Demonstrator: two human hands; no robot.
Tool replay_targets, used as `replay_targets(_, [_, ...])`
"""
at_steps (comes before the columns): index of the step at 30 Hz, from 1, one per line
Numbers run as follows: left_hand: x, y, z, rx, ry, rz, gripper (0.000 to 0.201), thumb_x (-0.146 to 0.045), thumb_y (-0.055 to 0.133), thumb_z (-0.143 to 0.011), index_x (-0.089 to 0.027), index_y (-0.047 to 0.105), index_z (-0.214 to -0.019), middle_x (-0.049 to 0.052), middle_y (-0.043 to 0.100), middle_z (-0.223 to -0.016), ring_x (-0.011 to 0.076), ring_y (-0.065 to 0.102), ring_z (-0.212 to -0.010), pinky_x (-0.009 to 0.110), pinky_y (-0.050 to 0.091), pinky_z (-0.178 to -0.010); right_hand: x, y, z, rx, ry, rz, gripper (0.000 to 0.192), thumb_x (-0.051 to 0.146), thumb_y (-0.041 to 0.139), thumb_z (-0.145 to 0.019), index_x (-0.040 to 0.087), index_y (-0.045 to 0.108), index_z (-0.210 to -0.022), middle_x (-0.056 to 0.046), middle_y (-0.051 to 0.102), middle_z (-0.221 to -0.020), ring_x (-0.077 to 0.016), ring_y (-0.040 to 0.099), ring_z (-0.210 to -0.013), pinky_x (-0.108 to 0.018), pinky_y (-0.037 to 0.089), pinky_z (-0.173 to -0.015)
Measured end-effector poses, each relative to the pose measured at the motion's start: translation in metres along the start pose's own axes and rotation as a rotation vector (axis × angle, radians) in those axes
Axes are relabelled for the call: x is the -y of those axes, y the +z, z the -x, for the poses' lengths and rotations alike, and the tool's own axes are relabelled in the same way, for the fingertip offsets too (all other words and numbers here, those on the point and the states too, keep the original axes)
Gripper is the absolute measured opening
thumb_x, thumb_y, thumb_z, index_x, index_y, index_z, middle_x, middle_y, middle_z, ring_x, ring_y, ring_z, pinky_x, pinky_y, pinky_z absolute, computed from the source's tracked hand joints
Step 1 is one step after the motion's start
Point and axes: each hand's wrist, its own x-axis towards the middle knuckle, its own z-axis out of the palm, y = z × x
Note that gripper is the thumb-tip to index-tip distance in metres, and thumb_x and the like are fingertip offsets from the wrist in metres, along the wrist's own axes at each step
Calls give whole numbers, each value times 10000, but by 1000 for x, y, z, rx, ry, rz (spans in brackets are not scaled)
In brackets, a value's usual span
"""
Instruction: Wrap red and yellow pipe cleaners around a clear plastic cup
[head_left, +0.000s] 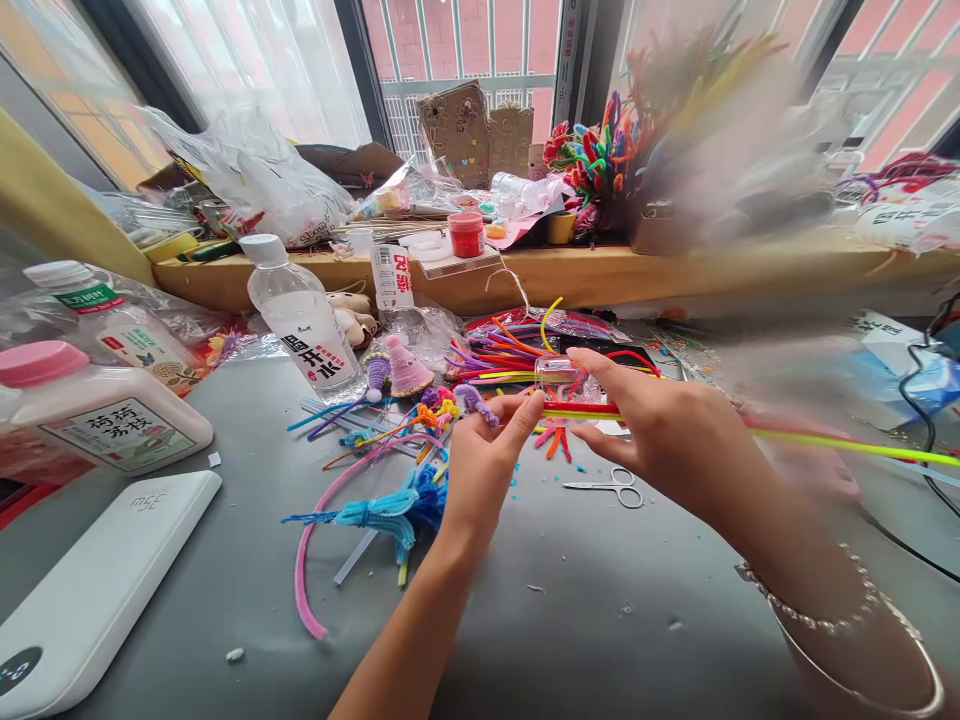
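Note:
Between thumb and forefinger, my left hand pinches the ends of red and yellow-green pipe cleaners. Their long ends stretch to the right, past my right hand. That hand has thumb and forefinger spread apart around the stems; its other fingers are hidden. Behind the hands is a pile of colourful pipe cleaners, beside a small clear container. Small silver scissors lie below my right hand. A blue pipe-cleaner bundle and a curved pink pipe cleaner are left of my left hand.
A water bottle, a pink-capped bottle and a white power bank stand or lie at left. Crocheted pieces sit behind. The sill carries bags and a red-lidded jar. The right side is blurred.

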Motion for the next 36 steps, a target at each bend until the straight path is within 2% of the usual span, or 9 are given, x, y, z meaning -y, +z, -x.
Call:
replay_targets(6, [-1,0,0,21,-48,12,236,-394,646,-653,-158,651,-666,-13,610,-645,105,524,-649,215,382,-652,0,0,-1,-4,-4,0,582,331,642,-684,151,478,-1213,-2,673,-680,-153,585,-497,-242,263,-421])
replay_targets(10, [-1,0,0,8,-65,20,211,-374,672,-630,-164,656,-648,-17,597,-632,99,507,-637,212,378,-654,0,0,-1,0,-5,-3,584,337,638,-689,153,476,-1219,-5,676,-699,-154,588,-500,-245,264,-418])
replay_targets(17, [2,-2,-3,56,-131,112,163,-345,682,-628,-185,662,-656,1,625,-724,144,526,-849,259,338,-841,1,0,0,16,2,20,594,301,643,-673,163,478,-1227,-20,697,-789,-164,602,-517,-250,269,-419])
replay_targets(22, [5,-4,-4,83,-186,169,166,-333,696,-616,-184,670,-684,5,620,-754,166,516,-907,304,321,-899,1,0,-1,56,16,22,597,296,632,-678,177,468,-1239,-21,700,-810,-169,605,-526,-254,267,-425])
replay_targets(26, [5,-5,-4,99,-183,193,149,-314,701,-612,-179,674,-668,4,619,-747,175,511,-941,319,309,-926,1,-1,0,72,19,15,597,299,633,-679,187,466,-1241,-24,698,-817,-168,608,-546,-250,262,-432])
replay_targets(31, [6,-4,-5,105,-160,220,137,-296,699,-619,-177,690,-687,19,631,-782,188,501,-995,326,305,-937,0,-2,0,63,17,1,592,320,641,-674,180,477,-1226,4,675,-677,-157,585,-502,-242,244,-423])
replay_targets(36, [6,-2,-4,47,-73,228,96,-263,702,-614,-169,680,-626,31,617,-828,173,514,-968,278,353,-878,0,-2,-1,57,14,-29,591,339,640,-678,178,478,-1222,5,674,-674,-141,573,-486,-234,251,-422])
